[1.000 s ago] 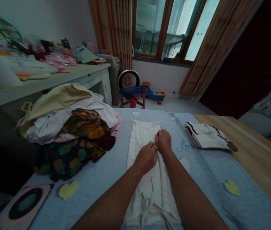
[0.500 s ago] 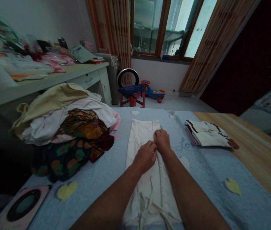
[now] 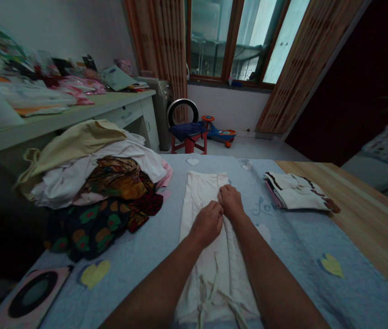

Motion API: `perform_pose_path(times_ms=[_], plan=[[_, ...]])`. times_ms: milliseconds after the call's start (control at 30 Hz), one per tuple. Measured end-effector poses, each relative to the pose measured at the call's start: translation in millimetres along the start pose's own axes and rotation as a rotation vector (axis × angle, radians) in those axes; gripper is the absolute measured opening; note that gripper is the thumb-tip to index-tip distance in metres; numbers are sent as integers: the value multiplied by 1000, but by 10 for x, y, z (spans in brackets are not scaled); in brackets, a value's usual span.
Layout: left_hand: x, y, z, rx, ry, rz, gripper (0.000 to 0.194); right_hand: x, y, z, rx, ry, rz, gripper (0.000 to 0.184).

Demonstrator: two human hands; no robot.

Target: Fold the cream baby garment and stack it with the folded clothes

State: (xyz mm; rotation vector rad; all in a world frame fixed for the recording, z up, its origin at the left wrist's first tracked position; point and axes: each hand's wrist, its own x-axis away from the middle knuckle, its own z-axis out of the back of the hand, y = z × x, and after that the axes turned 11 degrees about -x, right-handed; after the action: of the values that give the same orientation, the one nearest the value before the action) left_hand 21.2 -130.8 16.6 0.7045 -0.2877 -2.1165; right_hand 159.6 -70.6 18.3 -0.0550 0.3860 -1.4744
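A long cream garment lies folded lengthwise on the light blue blanket, its drawstrings at the near end. Both my hands rest side by side on its middle. My left hand has its fingers curled down, pinching the cloth along the fold. My right hand sits just beyond it, fingers also bent and pressed onto the same fold. My forearms reach in from the bottom edge over the garment's near half.
A heap of unfolded clothes lies at the left. A folded stack sits at the right by the bare wooden edge. A cluttered desk, a red stool and a toy car stand beyond.
Both hands have crept slightly forward and left along the garment's fold; the cloth under them looks a little narrower at the top.
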Motion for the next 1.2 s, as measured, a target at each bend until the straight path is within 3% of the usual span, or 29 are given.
perform_pose_path(times_ms=[400,667,867,1200], plan=[[6,4,20,-20,-14,19,13,-3,97,-138,-42,-46,93,41],[-3,-10,7,-39,-26,32,12,8,41,12,-140,132,50,25],[1,-7,5,-64,-32,38,11,21,20,34,-113,31,66,18],[-8,-2,20,-46,-42,33,11,18,18,17,-115,24,108,17]])
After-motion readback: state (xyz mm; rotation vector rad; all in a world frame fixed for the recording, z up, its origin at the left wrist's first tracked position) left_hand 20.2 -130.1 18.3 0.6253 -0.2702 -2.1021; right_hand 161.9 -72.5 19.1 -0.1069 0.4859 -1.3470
